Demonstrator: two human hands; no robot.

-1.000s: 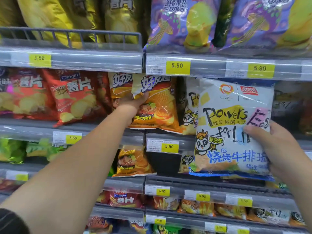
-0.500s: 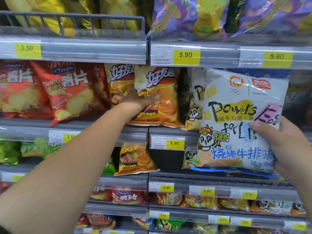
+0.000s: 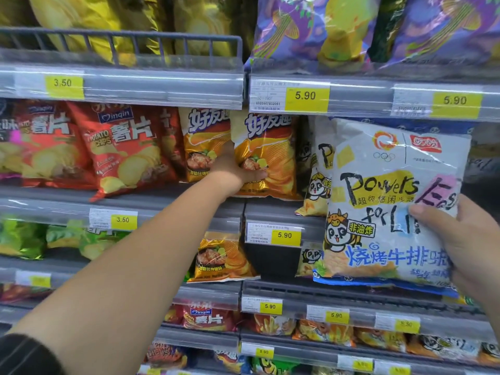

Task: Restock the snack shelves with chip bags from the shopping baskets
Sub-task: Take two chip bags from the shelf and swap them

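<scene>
Our left hand (image 3: 232,171) is clamped on an orange foil chip bag (image 3: 270,155). The thumb lies across its lower front and the fingers are hidden behind it. That bag stands on the grey metal middle shelf (image 3: 162,204), between a second orange foil bag (image 3: 203,139) on its left and a row of white panda-print bags (image 3: 316,171) on its right.

Our right hand (image 3: 468,247) grips a large white foil snack bag (image 3: 387,201), printed with a panda and blue lettering. It holds the bag by the right edge, thumb on the front and fingers behind. We hold this bag in the air in front of the shelves, where it hides most of the slot to the right of the panda row.

Red potato chip bags (image 3: 127,147) fill the left of the middle shelf. Above, yellow bags (image 3: 89,23) sit behind a grey wire rail (image 3: 121,41), with purple bags (image 3: 297,31) beside them. Yellow price tags (image 3: 305,96) read 5.90 on the right bay and 3.50 on the left. 1 more orange bag (image 3: 221,258) leans on the shelf below, near green bags (image 3: 24,236).
</scene>
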